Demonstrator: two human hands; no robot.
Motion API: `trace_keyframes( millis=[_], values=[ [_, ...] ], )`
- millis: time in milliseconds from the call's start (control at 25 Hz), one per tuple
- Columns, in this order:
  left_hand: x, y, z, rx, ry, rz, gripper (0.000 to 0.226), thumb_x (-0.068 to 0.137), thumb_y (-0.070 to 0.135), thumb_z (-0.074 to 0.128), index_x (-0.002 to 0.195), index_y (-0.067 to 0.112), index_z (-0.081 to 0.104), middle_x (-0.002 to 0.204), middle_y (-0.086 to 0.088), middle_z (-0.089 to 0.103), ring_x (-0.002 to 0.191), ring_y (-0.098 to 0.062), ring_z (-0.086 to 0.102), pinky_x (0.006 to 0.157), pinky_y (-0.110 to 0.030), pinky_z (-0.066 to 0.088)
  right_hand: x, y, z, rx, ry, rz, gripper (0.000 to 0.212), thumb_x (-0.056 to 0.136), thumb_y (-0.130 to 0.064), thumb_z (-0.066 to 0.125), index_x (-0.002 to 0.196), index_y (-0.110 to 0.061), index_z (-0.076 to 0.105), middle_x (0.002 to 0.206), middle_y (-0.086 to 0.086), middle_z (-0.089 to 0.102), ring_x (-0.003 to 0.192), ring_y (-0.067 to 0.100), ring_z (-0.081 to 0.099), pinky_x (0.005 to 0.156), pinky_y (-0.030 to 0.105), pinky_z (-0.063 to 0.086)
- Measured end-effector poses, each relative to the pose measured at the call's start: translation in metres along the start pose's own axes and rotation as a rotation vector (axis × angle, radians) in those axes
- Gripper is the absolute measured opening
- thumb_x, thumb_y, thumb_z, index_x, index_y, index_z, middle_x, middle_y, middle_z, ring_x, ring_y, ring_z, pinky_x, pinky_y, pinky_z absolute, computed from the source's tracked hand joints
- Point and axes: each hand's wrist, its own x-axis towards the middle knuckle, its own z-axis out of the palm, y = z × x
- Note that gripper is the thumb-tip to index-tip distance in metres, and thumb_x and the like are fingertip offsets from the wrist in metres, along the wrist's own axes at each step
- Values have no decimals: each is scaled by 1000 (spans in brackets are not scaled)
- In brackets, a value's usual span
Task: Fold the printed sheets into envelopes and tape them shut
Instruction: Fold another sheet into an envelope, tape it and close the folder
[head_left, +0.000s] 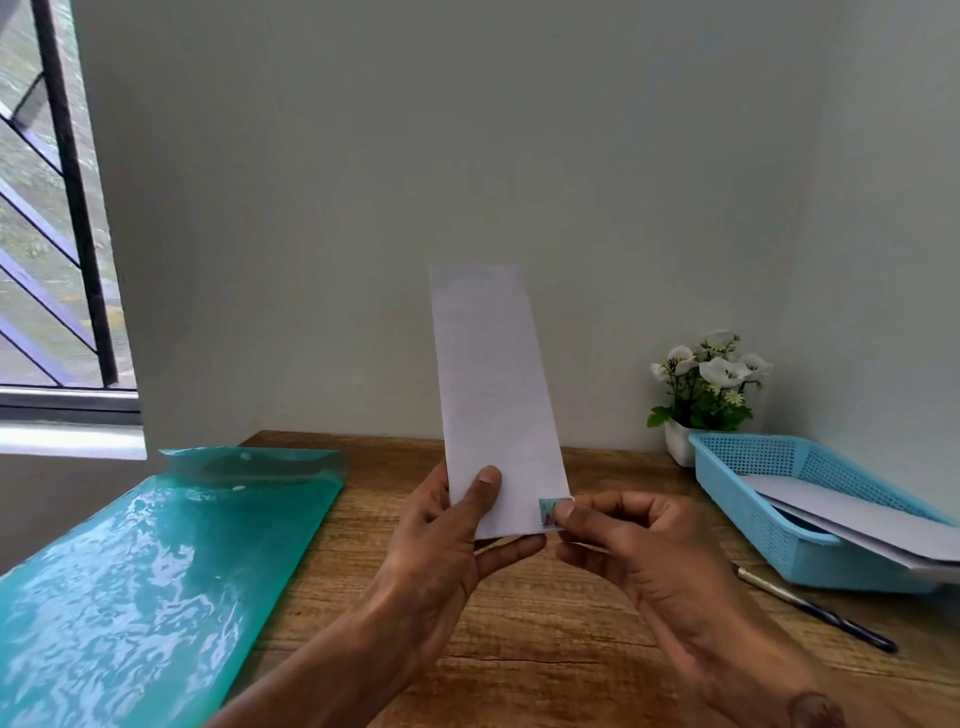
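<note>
- two hands hold one folded sheet (493, 395) upright above the wooden surface (571, 623), its long axis running nearly vertical, the top leaning a little to the left.
- left hand (447, 540) has its grip closed on the lower end of the sheet, thumb pressed on the near face and fingers behind and below the bottom edge.
- right hand (644, 545) has its grip narrowed to a pinch at the sheet's lower right corner, where a small teal piece of tape (549, 512) sits on the edge, just beside the thumb tip.
- both grips meet at the bottom end; the whole length of the sheet rises away from them, free and unsupported.
- the right hand is the nearer to the tape, so pressing it over the edge looks like its job, while the left hand steadies the sheet; this is a judgement.
- whether the tape already wraps to the far face cannot be told.
- to the right, well apart, a blue basket (753, 467) holds other white sheets; a green folder (156, 571) lies to the left.
</note>
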Motion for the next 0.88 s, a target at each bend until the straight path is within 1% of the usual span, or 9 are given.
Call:
trace_keyframes(
  millis=[120,240,400,520,680,760,880],
  values=[
    [2,-5,-1,18,2,8,29,99,15,61,127,16,65,118,-10,77,104,-33,77,75,-44,67,-1,2,2,-39,50,0,4,77,-9,88,77,-7,84,86,7,82,78,22,80,81,43,66],
    [3,-7,-3,20,-16,17,29,97,15,63,126,17,65,116,-9,78,104,-32,77,74,-43,67,-3,1,4,-100,80,-15,5,77,-11,88,77,-9,84,82,2,82,74,20,81,79,42,66],
    [1,-9,-3,130,-63,55,36,91,10,71,125,16,65,111,-6,80,105,-28,77,82,-40,65,-8,-1,4,-194,86,-62,4,79,-16,87,78,-15,83,78,-6,81,73,15,80,79,38,65],
    [2,-12,-4,171,-41,55,35,92,6,72,125,15,65,110,-6,80,104,-28,77,81,-38,65,-8,1,4,-244,101,-79,5,79,-19,88,78,-17,83,75,-6,81,73,13,79,79,37,65],
    [4,-14,-6,167,-25,45,36,92,7,71,127,15,65,111,-5,80,104,-29,77,80,-38,65,-7,3,5,-274,102,-92,4,79,-20,88,78,-18,84,74,-5,81,74,14,80,79,37,65],
    [2,-13,-6,191,-51,55,40,89,7,74,126,16,64,110,-4,80,105,-27,77,83,-39,64,-7,3,5,-291,97,-106,4,79,-21,87,78,-20,83,74,-6,81,75,14,79,77,34,64],
    [0,-13,-7,272,-83,71,49,82,5,82,127,14,64,115,-7,79,107,-26,76,90,-41,63,-8,4,4,-295,86,-125,5,79,-22,87,80,-19,84,76,-5,81,76,14,79,79,35,64]
  ],
)
